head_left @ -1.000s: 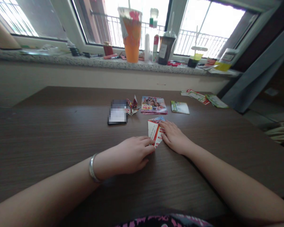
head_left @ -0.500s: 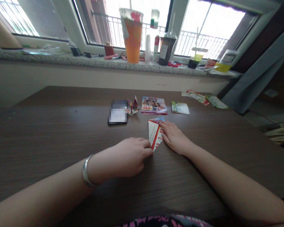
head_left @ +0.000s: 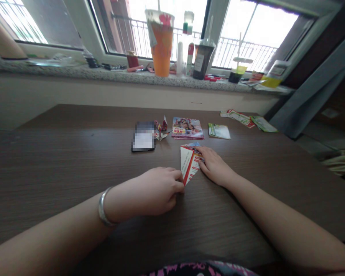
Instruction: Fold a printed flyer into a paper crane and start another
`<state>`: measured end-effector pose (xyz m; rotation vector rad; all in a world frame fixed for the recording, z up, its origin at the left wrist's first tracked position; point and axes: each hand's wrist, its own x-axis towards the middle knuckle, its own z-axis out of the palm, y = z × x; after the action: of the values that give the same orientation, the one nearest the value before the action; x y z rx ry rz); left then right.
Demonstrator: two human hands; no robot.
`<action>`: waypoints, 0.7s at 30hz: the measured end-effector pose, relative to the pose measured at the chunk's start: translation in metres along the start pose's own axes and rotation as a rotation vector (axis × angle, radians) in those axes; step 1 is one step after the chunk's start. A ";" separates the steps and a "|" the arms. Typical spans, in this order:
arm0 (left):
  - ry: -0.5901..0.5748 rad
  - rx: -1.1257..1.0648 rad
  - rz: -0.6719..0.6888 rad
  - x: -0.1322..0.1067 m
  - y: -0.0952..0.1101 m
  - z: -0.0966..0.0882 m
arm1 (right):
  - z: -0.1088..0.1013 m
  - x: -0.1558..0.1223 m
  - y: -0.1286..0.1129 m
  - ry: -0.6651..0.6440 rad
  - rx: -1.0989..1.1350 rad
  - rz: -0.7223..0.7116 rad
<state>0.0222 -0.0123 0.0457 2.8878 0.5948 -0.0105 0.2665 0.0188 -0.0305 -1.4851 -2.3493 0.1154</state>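
A folded paper sheet (head_left: 187, 165), printed white, red and multicoloured, lies on the table with its narrow tip towards me. At the lower left edge near that tip are the curled fingers of my left hand (head_left: 159, 190), closed on the paper. My right hand (head_left: 215, 165) lies flat with fingers stretched out, its fingertips resting on the paper's upper right side. Just beyond the sheet is a stack of colourful printed flyers (head_left: 188, 128). A folded paper crane (head_left: 161, 130) stands to the left of the stack.
Beside the crane lies a phone-like dark object (head_left: 143, 137) with a blurred-out face. Green-and-white cards (head_left: 219, 131) and several leaflets (head_left: 241, 118) are towards the back right. Drink cups, including a tall orange cup (head_left: 162, 46), line the granite windowsill (head_left: 117, 74).
My right hand has shifted slightly right, uncovering a little more of the paper's print. My left fingers have slid slightly down and left by the tip.
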 end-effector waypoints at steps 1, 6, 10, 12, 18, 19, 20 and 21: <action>0.008 -0.008 0.005 0.000 0.000 0.000 | 0.000 0.000 0.000 0.002 0.006 -0.005; 0.017 -0.039 0.015 -0.002 -0.005 -0.002 | 0.001 0.000 0.003 0.008 0.030 -0.002; 0.026 -0.064 0.030 -0.004 -0.011 -0.002 | 0.002 0.003 0.007 0.022 0.015 0.062; 0.038 -0.075 0.040 -0.004 -0.013 -0.001 | 0.002 0.005 0.009 0.034 0.010 0.099; 0.118 -0.099 0.105 -0.003 -0.018 0.003 | 0.001 0.007 0.009 0.051 0.036 0.123; 0.137 -0.102 0.113 -0.003 -0.018 0.004 | 0.000 0.007 0.009 0.062 0.040 0.125; 0.156 -0.104 0.117 -0.002 -0.018 0.005 | -0.001 0.006 0.009 0.074 0.044 0.124; 0.174 -0.101 0.122 -0.001 -0.018 0.006 | -0.002 0.005 0.008 0.085 0.049 0.118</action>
<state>0.0145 0.0028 0.0366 2.8386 0.4327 0.2824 0.2721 0.0266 -0.0296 -1.5735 -2.1770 0.1365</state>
